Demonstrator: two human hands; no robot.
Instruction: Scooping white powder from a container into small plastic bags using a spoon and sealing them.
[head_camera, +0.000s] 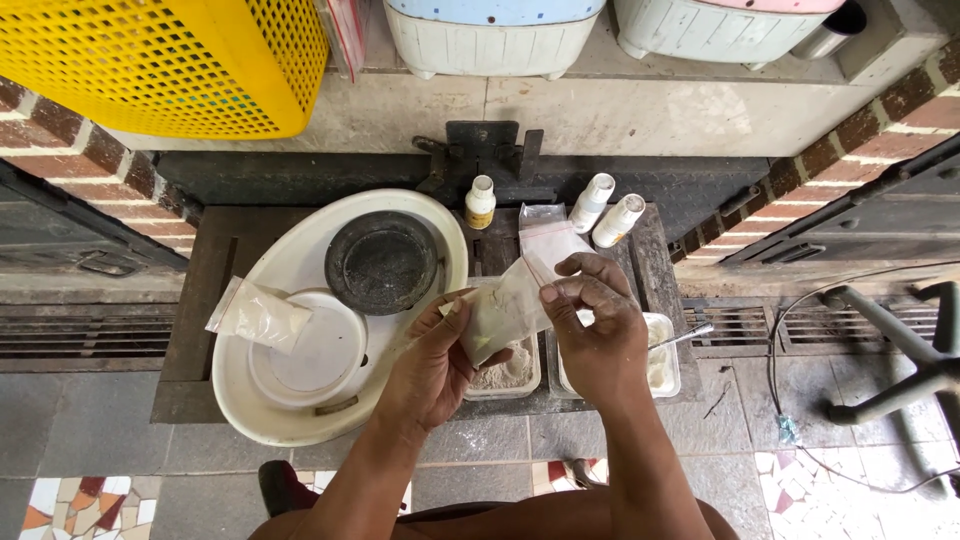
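Hanging over the top left corner, a big yellow perforated basket. Sitting beside it along the upper ledge, two pale plastic tubs, only partly showing.

Lying below on the dark low table, a large oval cream basin, carrying a round black dish toward its far side and a white lid nearer. Resting over the basin's left rim, a clear bag of whitish powder.

Standing at the table's far edge, a small bottle with a yellowish label, and leaning just to its right, two white bottles side by side.

Sitting under the hands, two small square trays: one showing greyish powder, the other showing white powder, with a metal spoon resting across its right rim.

Hovering above those trays, the left hand, fingers curling around a small clear plastic bag of pale powder and gripping it from below. Meeting it from the right, the right hand, thumb and fingertips pinching narrowly at the bag's upper edge. Being held between both hands, the bag, tilting up toward the bottles, over the near edge of the table.
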